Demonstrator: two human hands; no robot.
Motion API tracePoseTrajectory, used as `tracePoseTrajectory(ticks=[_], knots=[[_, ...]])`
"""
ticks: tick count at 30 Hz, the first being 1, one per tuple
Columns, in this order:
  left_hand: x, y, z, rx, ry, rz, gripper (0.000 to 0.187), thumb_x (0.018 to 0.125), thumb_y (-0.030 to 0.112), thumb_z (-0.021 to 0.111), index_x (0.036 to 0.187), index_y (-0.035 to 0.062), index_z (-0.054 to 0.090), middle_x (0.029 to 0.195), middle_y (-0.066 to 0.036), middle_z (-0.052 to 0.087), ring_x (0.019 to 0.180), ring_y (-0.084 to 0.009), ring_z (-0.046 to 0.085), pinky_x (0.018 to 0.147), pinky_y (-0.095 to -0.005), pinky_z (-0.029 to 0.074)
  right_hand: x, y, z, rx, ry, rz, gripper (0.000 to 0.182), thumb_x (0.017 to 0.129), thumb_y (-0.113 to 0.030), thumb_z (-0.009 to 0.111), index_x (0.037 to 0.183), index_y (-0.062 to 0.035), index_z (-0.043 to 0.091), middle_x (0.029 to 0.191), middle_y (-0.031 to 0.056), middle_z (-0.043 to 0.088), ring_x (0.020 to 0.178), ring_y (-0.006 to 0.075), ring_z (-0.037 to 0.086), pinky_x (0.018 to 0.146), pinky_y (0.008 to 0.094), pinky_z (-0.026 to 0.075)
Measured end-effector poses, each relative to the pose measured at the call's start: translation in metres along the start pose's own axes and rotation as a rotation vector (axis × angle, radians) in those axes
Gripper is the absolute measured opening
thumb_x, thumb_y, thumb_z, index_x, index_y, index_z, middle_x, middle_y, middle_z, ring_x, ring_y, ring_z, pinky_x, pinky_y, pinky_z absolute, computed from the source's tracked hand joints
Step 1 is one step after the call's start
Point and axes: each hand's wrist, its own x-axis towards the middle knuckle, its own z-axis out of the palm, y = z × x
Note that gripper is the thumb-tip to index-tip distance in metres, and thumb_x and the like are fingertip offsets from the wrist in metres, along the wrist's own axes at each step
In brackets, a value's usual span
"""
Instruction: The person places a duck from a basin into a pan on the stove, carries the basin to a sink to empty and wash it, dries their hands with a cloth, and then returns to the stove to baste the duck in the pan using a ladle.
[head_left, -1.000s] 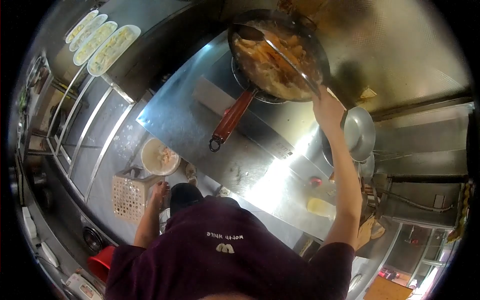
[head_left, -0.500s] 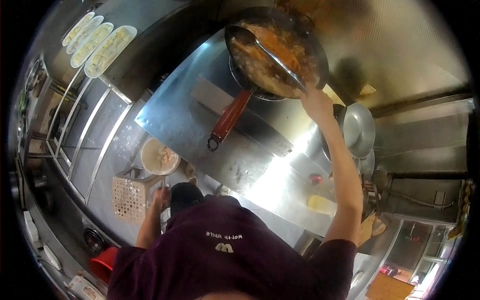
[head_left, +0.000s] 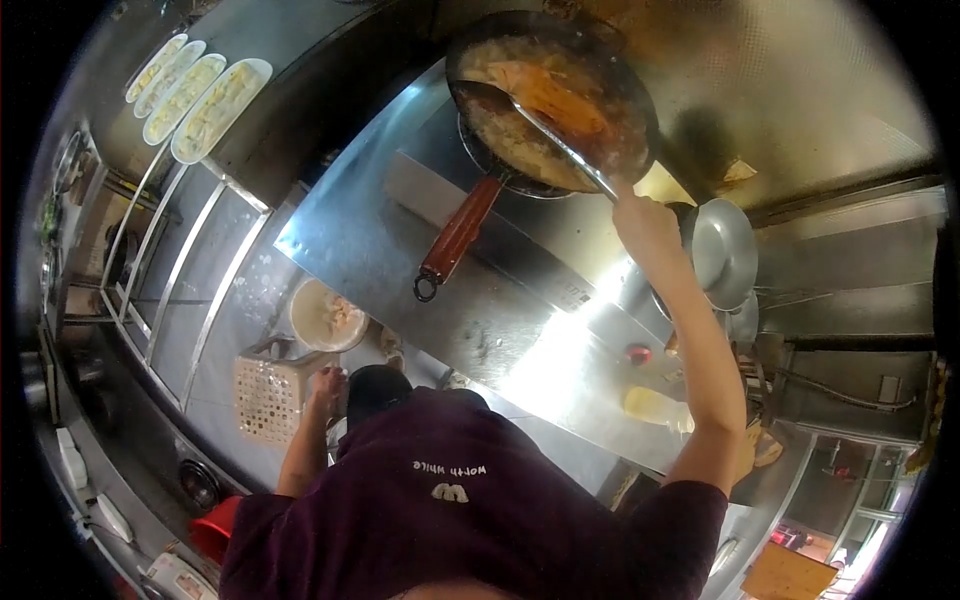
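Note:
My right hand (head_left: 642, 215) is closed round the metal handle of a ladle (head_left: 565, 150). The ladle's dark bowl sits at the left side of a black wok (head_left: 640, 110), amid a brothy stew with an orange-red patch (head_left: 550, 95). A red-brown wooden handle (head_left: 460, 235) with a ring at its end juts from the wok toward me. Low at my side, my left hand (head_left: 325, 388) has its fingers curled, and I cannot tell what is in them. Close to it stand a beige perforated plastic stool (head_left: 268, 398) and a pale bucket (head_left: 325, 318) with scraps inside.
Several oval plates of food (head_left: 222, 110) line the upper left, above a metal rack (head_left: 205, 290). A steel counter (head_left: 430, 320) spans the middle. On the right are a grey metal bowl (head_left: 725, 255), a bottle with yellowish contents (head_left: 655, 408) and a small red item (head_left: 637, 354).
My right hand and the ladle's handle have shifted slightly right and down. More of the orange-red patch shows in the wok. The whole view has tilted a little.

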Motion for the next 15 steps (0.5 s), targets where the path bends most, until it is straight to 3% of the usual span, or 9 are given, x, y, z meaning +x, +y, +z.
tracePoseTrajectory(ticks=[5, 7, 11, 14, 15], knots=[[0.002, -0.010, -0.013, -0.038, -0.039, 0.002, 0.019, 0.082, 0.019, 0.047, 0.083, 0.0005, 0.051, 0.062, -0.007, 0.050, 0.046, -0.0143, 0.047, 0.037, -0.0260, 0.038, -0.014, 0.007, 0.004, -0.063, -0.019, -0.023, 0.012, 0.076, -0.006, 0.046, 0.086, 0.0008, 0.046, 0.062, 0.0171, 0.058, 0.058, 0.0303, 0.060, 0.053, 0.0380, 0.048], [0.002, -0.011, -0.014, -0.003, 0.037, -0.051, 0.019, 0.082, 0.019, 0.047, 0.084, 0.0008, 0.050, 0.060, -0.007, 0.050, 0.048, -0.0156, 0.048, 0.040, -0.0282, 0.040, -0.018, 0.009, 0.005, -0.100, -0.006, -0.028, 0.011, 0.075, -0.006, 0.047, 0.084, 0.0006, 0.045, 0.060, 0.0165, 0.058, 0.057, 0.0303, 0.060, 0.052, 0.0377, 0.048], [0.002, -0.006, -0.017, -0.034, -0.030, -0.093, 0.019, 0.082, 0.020, 0.047, 0.087, 0.0016, 0.048, 0.061, -0.008, 0.051, 0.049, -0.0170, 0.048, 0.042, -0.0313, 0.042, -0.025, 0.012, 0.008, -0.092, -0.003, -0.007, 0.013, 0.079, -0.015, 0.048, 0.082, -0.0027, 0.043, 0.060, 0.0148, 0.058, 0.058, 0.0302, 0.059, 0.052, 0.0379, 0.048], [-0.012, 0.003, 0.002, 0.052, 0.123, -0.100, 0.017, 0.082, 0.021, 0.046, 0.085, 0.0054, 0.052, 0.062, -0.003, 0.050, 0.047, -0.0114, 0.045, 0.037, -0.0229, 0.033, -0.037, 0.028, 0.007, -0.010, 0.045, 0.092, 0.019, 0.081, -0.024, 0.047, 0.082, -0.0057, 0.042, 0.063, 0.0140, 0.058, 0.059, 0.0312, 0.059, 0.053, 0.0396, 0.047], [-0.009, 0.001, 0.001, 0.064, 0.067, -0.053, 0.019, 0.082, 0.022, 0.047, 0.087, 0.0050, 0.052, 0.063, -0.003, 0.050, 0.048, -0.0118, 0.046, 0.038, -0.0234, 0.034, -0.045, 0.033, 0.004, 0.002, 0.066, 0.141, 0.021, 0.082, -0.027, 0.047, 0.083, -0.0066, 0.042, 0.064, 0.0138, 0.059, 0.060, 0.0317, 0.059, 0.053, 0.0403, 0.047]])
